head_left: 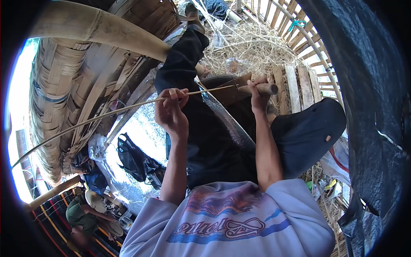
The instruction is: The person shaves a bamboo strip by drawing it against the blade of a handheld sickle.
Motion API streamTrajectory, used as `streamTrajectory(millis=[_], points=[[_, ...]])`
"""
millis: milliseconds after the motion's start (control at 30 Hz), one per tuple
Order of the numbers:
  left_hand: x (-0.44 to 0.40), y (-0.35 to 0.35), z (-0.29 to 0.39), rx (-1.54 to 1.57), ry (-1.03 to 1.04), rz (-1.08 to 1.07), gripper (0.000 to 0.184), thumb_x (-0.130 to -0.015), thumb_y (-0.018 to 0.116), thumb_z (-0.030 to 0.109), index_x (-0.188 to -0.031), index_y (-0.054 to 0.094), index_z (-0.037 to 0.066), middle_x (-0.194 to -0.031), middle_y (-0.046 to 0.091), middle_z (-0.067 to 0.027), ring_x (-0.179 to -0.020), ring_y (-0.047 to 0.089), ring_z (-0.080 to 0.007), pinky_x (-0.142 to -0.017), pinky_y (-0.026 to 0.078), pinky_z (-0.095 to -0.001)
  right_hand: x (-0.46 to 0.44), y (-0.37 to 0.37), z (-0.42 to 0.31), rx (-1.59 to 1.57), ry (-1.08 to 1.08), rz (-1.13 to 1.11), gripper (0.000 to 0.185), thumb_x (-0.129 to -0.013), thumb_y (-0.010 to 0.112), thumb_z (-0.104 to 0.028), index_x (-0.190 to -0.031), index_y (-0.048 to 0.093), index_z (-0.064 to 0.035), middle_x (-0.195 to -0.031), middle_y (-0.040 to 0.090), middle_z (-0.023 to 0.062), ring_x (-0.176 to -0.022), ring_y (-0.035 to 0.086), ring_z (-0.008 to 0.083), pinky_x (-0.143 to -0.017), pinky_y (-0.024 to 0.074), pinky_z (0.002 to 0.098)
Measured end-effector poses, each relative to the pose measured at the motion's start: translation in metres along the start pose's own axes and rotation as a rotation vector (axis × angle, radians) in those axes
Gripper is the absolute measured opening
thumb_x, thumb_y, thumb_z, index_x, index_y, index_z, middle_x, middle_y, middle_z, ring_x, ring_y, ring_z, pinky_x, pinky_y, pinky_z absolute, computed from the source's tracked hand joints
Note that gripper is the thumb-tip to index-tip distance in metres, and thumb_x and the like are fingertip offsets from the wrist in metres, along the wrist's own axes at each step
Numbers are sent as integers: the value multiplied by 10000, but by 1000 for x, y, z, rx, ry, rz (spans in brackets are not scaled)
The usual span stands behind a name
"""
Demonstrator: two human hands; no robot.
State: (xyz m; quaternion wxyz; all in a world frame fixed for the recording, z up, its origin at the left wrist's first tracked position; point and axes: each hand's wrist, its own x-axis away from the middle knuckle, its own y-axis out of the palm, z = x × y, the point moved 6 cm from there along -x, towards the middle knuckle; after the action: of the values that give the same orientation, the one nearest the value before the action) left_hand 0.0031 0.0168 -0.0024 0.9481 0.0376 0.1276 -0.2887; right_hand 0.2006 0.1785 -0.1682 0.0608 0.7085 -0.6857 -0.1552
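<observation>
My left hand (pixel 172 112) is closed around a long thin bamboo strip (pixel 107 113), which curves from the lower left to a tip in front of my right hand. My right hand (pixel 259 95) grips a wooden handle (pixel 267 89) whose round end points right. A thin blade seems to reach left from the handle and meets the strip's tip; the exact contact is too small to make out. Under the hands lie my dark trouser legs (pixel 214 145) and a dark brown piece (pixel 237 96).
Woven bamboo (pixel 55 103) and a thick pole (pixel 107 30) stand at the left. Straw (pixel 239 38) and wooden slats (pixel 293 88) lie ahead. A black bag (pixel 132 158) rests on shiny sheeting. Dark plastic (pixel 372 107) hangs right. Another person (pixel 85 216) is at the lower left.
</observation>
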Motion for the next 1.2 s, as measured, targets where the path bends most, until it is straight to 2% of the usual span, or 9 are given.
streamTrajectory(millis=[133, 200, 333, 533, 733, 800, 933, 1100, 1200], points=[[0, 6, 1, 33, -15, 3, 143, -960, 565, 141, -1028, 543, 17, -863, 605, -82, -861, 673, -220, -722, 604, -338, -6, -6, 20, 193, 139, -114, 197, -780, 720, -90, -763, 524, -87, -756, 531, -7, -720, 492, 93, -728, 429, 267], [-3, 6, 1, 8, -3, 5, 151, -962, 564, 149, -1031, 544, 17, -854, 607, -81, -853, 673, -217, -718, 604, -338, -4, -4, 18, 56, 202, -47, 202, -782, 717, -89, -747, 518, -89, -744, 516, -15, -717, 478, 92, -726, 418, 264], [-4, 6, 0, 52, -13, 19, 174, -974, 543, 135, -1023, 554, -31, -860, 630, -88, -871, 678, -208, -756, 597, -323, 0, -2, 2, 95, 67, -45, 211, -783, 711, -77, -736, 505, -90, -727, 488, -22, -708, 466, 80, -695, 399, 247], [-4, 3, -2, -7, 1, 50, 172, -958, 581, 185, -1006, 565, 21, -861, 616, -73, -849, 671, -203, -699, 603, -320, 5, 1, 2, 38, 29, -55, 215, -791, 703, -53, -750, 497, -93, -757, 499, -11, -712, 480, 78, -679, 417, 248], [-9, -3, -4, 28, -44, 57, 172, -959, 582, 192, -1011, 547, 32, -861, 614, -68, -870, 668, -205, -708, 599, -320, -8, 5, 4, -54, 140, -112, 202, -799, 703, -54, -773, 507, -94, -760, 507, -8, -722, 489, 68, -688, 429, 247], [-11, -5, -3, 16, -26, 63, 169, -960, 581, 190, -1008, 546, 32, -859, 612, -69, -868, 668, -206, -710, 599, -323, 0, 11, -9, -54, -2, -100, 194, -797, 703, -49, -768, 515, -87, -743, 520, -8, -708, 497, 70, -678, 428, 245], [-5, 3, -1, 20, -12, 15, 154, -968, 557, 150, -1019, 542, 6, -868, 624, -86, -873, 672, -204, -746, 595, -331, 10, 9, 21, 270, 12, -227, 184, -787, 699, -49, -697, 538, -52, -684, 573, 20, -653, 546, 100, -623, 449, 276], [-6, 16, 2, 19, 5, 0, 156, -973, 551, 153, -1019, 539, 4, -861, 603, -80, -862, 666, -209, -731, 598, -328, 13, 0, 8, 71, 57, -81, 170, -773, 698, -42, -710, 540, -39, -676, 563, 29, -652, 543, 96, -630, 447, 272], [-14, 33, 3, 23, 47, -74, 170, -975, 551, 160, -1016, 539, -4, -869, 612, -80, -875, 668, -208, -742, 593, -319, 16, 14, 20, 217, 17, -257, 171, -791, 697, -65, -735, 536, -51, -677, 555, 8, -649, 518, 78, -610, 431, 258]])
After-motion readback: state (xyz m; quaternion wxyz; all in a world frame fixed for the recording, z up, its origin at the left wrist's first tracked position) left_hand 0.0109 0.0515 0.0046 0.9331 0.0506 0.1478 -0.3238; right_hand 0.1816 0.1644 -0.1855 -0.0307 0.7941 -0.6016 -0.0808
